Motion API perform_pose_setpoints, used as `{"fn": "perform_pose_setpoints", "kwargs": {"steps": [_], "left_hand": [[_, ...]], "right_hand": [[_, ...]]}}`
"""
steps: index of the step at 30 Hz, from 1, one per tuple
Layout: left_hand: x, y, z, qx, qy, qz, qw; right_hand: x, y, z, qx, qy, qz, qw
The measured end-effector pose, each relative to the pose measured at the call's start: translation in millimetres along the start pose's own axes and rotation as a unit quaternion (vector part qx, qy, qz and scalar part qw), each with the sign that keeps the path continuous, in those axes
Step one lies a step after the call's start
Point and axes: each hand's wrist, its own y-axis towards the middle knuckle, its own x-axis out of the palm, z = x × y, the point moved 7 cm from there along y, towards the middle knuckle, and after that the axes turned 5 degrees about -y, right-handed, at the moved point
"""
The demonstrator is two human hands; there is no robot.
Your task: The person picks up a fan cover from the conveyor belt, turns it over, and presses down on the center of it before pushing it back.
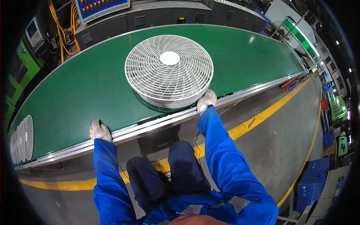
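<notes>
A round white fan grille [169, 75] with a solid centre disc lies on the green conveyor belt [90, 90] in front of me. Its thick rim looks layered, but I cannot tell whether more than one grille is there. My right hand [207, 100], in a whitish glove, is at the grille's near right rim, above the metal edge rail. Its fingers are curled, and what they hold, if anything, is hidden. Farther left, my left hand [100, 131], also gloved, rests on the belt's near edge with its fingers lying forward, apart from the grille.
Several more white grilles [27, 138] stand close together at the belt's far left end. A metal rail [161, 122] runs along the near edge. Behind the belt are grey cabinets [157, 17] and yellow cables [62, 30]. Blue boxes [313, 180] stand at the right, beyond a yellow floor line [258, 118].
</notes>
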Motion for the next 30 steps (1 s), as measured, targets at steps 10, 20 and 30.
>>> {"fn": "perform_pose_setpoints", "kwargs": {"steps": [10, 20, 30], "left_hand": [[-2.7, -1.9, -8.7, -0.004, -0.010, 0.022, 1.000], [0.7, -2.3, 2.8, 0.002, -0.031, 0.022, 0.999], [3.9, 3.5, 9.0, 0.045, -0.060, 0.101, 0.992]], "right_hand": [[-20.7, -15.0, -23.4, 0.031, 0.025, -0.029, 0.999], [-7.5, -5.2, -2.0, -0.001, 0.036, 0.047, 0.998], [52.6, -5.1, -6.2, 0.008, 0.576, -0.173, 0.799]]}}
